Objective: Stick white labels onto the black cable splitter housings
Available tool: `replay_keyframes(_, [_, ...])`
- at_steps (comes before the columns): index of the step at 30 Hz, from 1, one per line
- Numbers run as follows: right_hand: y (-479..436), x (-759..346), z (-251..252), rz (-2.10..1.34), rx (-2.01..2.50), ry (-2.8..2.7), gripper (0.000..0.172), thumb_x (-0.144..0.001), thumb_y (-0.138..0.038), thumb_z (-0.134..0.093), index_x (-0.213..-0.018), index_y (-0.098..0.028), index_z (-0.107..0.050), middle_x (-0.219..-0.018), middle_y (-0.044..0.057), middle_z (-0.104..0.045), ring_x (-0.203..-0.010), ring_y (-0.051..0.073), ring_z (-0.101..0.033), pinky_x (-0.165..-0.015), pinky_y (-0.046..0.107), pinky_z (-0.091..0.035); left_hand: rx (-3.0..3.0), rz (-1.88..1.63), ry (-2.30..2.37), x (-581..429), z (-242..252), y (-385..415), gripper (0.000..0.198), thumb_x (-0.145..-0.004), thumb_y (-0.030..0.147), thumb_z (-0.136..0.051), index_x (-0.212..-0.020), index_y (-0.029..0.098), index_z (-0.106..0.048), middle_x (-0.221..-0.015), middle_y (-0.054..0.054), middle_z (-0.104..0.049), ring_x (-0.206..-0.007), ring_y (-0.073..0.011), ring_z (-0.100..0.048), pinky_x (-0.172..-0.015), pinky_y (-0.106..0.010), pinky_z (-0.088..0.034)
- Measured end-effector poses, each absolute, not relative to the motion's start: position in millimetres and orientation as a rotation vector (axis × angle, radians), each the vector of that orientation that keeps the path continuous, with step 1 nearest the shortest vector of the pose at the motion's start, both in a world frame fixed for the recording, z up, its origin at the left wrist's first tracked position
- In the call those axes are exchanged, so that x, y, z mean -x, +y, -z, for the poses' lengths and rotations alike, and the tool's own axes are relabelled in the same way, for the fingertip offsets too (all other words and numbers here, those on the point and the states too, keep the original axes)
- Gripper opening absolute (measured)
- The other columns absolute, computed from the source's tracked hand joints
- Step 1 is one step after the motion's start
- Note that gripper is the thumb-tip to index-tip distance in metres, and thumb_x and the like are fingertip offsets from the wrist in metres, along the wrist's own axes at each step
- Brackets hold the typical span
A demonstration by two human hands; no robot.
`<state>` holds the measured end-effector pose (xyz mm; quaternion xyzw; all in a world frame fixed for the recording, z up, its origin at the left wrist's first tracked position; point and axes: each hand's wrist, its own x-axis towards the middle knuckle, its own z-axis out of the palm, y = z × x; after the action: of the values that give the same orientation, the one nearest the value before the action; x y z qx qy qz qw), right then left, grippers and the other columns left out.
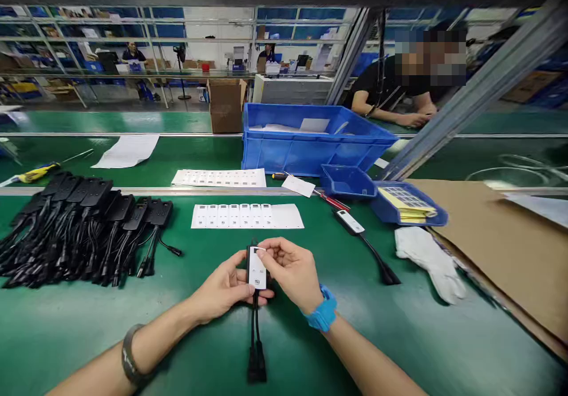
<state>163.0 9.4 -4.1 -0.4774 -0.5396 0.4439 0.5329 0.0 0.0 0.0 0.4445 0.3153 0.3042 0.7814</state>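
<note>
My left hand (222, 289) grips a small black controller box (250, 258) by its lower part, above the green bench. A white label (257, 274) covers most of the box's face, and two black cables hang down towards me. With thumb and fingers, my right hand (295, 271) pinches the label's upper right corner, which looks slightly raised. Just beyond lies a label sheet (286, 216) with several labels in a row and a bare stretch at its right. Off to the right rests another labelled controller box (351, 222) with its cable.
Many black boxes with cables (89, 224) are piled at left. A second label sheet (217, 177), a large blue bin (306, 153) and small blue trays (348, 183) stand farther back. At right lie a white glove (428, 260) and cardboard (501, 248). A co-worker (377, 97) sits across the bench.
</note>
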Motion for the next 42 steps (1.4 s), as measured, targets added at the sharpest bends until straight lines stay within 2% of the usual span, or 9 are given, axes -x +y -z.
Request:
replay_keyframes(4, [9, -164, 3, -1.063, 1.140, -1.264, 0.018, -0.076, -0.030, -0.067, -0.086, -0.015, -0.067, -0.064, 0.001, -0.057, -0.055, 0.012, -0.053, -0.047, 0.022, -0.047, -1.011, -0.642, 0.677, 2, -1, -3, 0.069, -0.082, 0.028, -0.070, -0.137, 0.018, -0.029, -0.103, -0.016, -0.066, -0.094, -0.0279, -0.067, -0.083, -0.037, -0.050])
replay_keyframes(10, [10, -164, 5, -1.053, 1.142, -1.258, 0.016, -0.078, -0.030, -0.066, -0.083, -0.015, -0.067, -0.066, 0.002, -0.060, -0.055, 0.012, -0.055, -0.047, 0.023, -0.048, -1.022, -0.646, 0.672, 1, -1, -3, 0.071, -0.082, 0.030, -0.070, -0.138, 0.019, -0.028, -0.102, -0.015, -0.066, -0.092, -0.0257, -0.067, -0.081, -0.034, -0.051])
replay_keyframes(17, [9, -163, 10, -0.966, 1.130, -1.287, 0.013, -0.079, -0.029, -0.067, -0.084, -0.017, -0.068, -0.067, 0.002, -0.060, -0.057, 0.012, -0.055, -0.048, 0.022, -0.047, -1.061, -0.653, 0.665, 2, 0, -2, 0.069, -0.083, 0.035, -0.069, -0.137, 0.018, -0.030, -0.103, -0.016, -0.065, -0.094, -0.0269, -0.066, -0.084, -0.039, -0.051])
replay_keyframes(25, [8, -164, 10, -0.718, 1.112, -1.401, 0.009, -0.083, -0.026, -0.064, -0.085, -0.019, -0.069, -0.070, 0.001, -0.059, -0.060, 0.012, -0.055, -0.054, 0.023, -0.048, -1.114, -0.646, 0.666, 2, -5, -4, 0.065, -0.084, 0.041, -0.067, -0.133, 0.013, -0.034, -0.094, -0.016, -0.067, -0.083, -0.0217, -0.066, -0.082, -0.038, -0.050])
replay_keyframes(29, [8, -163, 12, -0.720, 1.113, -1.402, 0.009, -0.083, -0.027, -0.064, -0.087, -0.019, -0.067, -0.072, 0.001, -0.058, -0.063, 0.012, -0.056, -0.055, 0.023, -0.048, -1.154, -0.666, 0.641, 3, -5, -3, 0.061, -0.086, 0.040, -0.064, -0.133, 0.014, -0.034, -0.091, -0.014, -0.068, -0.080, -0.0197, -0.065, -0.080, -0.036, -0.050])
replay_keyframes(32, [10, -164, 12, -0.839, 1.142, -1.377, 0.017, -0.084, -0.030, -0.063, -0.097, -0.020, -0.062, -0.069, -0.002, -0.052, -0.057, 0.010, -0.050, -0.050, 0.021, -0.045, -1.136, -0.660, 0.628, 4, -5, -2, 0.056, -0.086, 0.035, -0.065, -0.130, 0.013, -0.038, -0.089, -0.014, -0.068, -0.080, -0.0200, -0.066, -0.079, -0.035, -0.051])
replay_keyframes(36, [16, -166, 13, -0.963, 1.160, -1.385, 0.031, -0.083, -0.034, -0.062, -0.111, -0.021, -0.055, -0.076, -0.002, -0.047, -0.064, 0.011, -0.049, -0.053, 0.022, -0.046, -1.014, -0.632, 0.642, 4, -5, -1, 0.058, -0.081, 0.029, -0.069, -0.129, 0.014, -0.040, -0.105, -0.018, -0.066, -0.088, -0.0264, -0.068, -0.082, -0.039, -0.052])
replay_keyframes(40, [19, -166, 20, -1.036, 1.181, -1.509, 0.043, -0.081, -0.035, -0.063, -0.120, -0.022, -0.052, -0.091, 0.002, -0.050, -0.073, 0.014, -0.052, -0.057, 0.024, -0.049, -0.911, -0.666, 0.685, 4, -6, 3, 0.047, -0.091, 0.039, -0.051, -0.128, 0.012, -0.043, -0.106, -0.021, -0.065, -0.087, -0.0306, -0.068, -0.079, -0.043, -0.054])
replay_keyframes(42, [18, -163, 23, -1.065, 1.192, -1.611, 0.056, -0.077, -0.034, -0.068, -0.128, -0.022, -0.048, -0.100, 0.005, -0.053, -0.079, 0.016, -0.054, -0.061, 0.026, -0.051, -0.899, -0.718, 0.697, 4, -6, 5, 0.043, -0.094, 0.041, -0.043, -0.124, 0.010, -0.048, -0.104, -0.021, -0.065, -0.084, -0.0296, -0.068, -0.076, -0.041, -0.055])
